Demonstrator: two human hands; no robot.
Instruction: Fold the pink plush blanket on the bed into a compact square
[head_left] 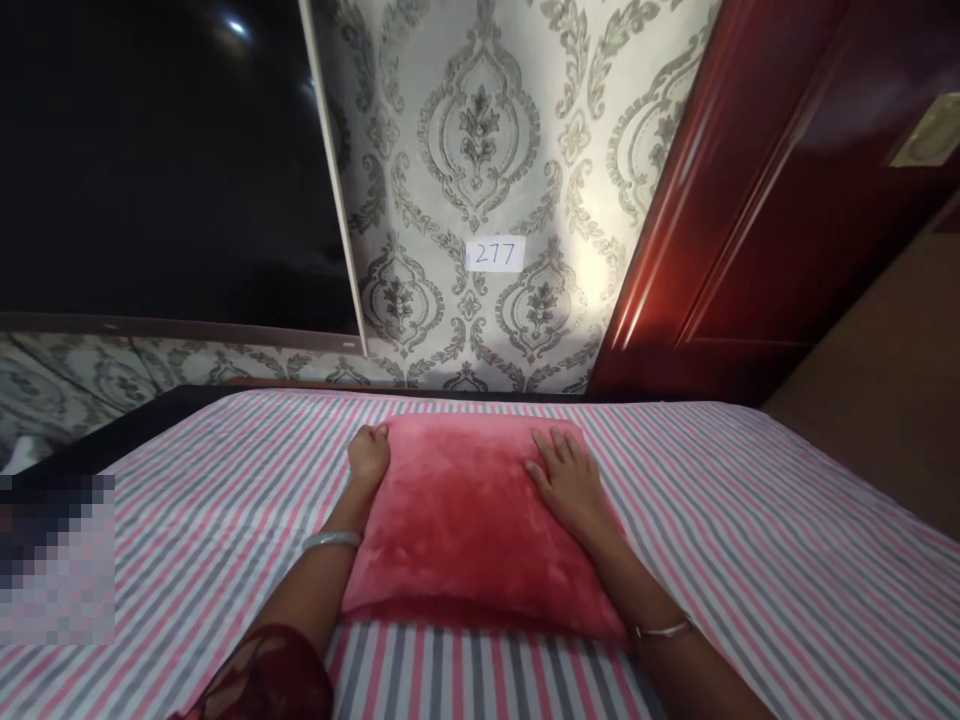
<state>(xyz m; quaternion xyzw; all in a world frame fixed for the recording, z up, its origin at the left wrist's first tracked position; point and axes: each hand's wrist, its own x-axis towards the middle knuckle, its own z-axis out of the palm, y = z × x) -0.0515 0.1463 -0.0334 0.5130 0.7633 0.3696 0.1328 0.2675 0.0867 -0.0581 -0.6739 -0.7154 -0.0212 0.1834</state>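
A plush red pillow (465,520) lies flat on a bed (750,560), in the lower centre of the frame, near the bed's far edge. Both hands rest on it, which suggests it is being pressed or steadied in place. The left hand (369,455) sits at the pillow's upper left corner, fingers curled under into a loose fist against the edge; whether it pinches the fabric cannot be told. The right hand (568,480) lies palm down on the upper right part, fingers spread and flat. Each wrist wears a thin silver bangle (331,540). The bed carries a sheet striped in pink, grey and white. Beyond it, in the upper centre, a wall with grey damask wallpaper (480,130) bears a small white label reading 277 (495,253). A dark screen (165,160) fills the upper left; a red wooden door (787,200) stands at the upper right.
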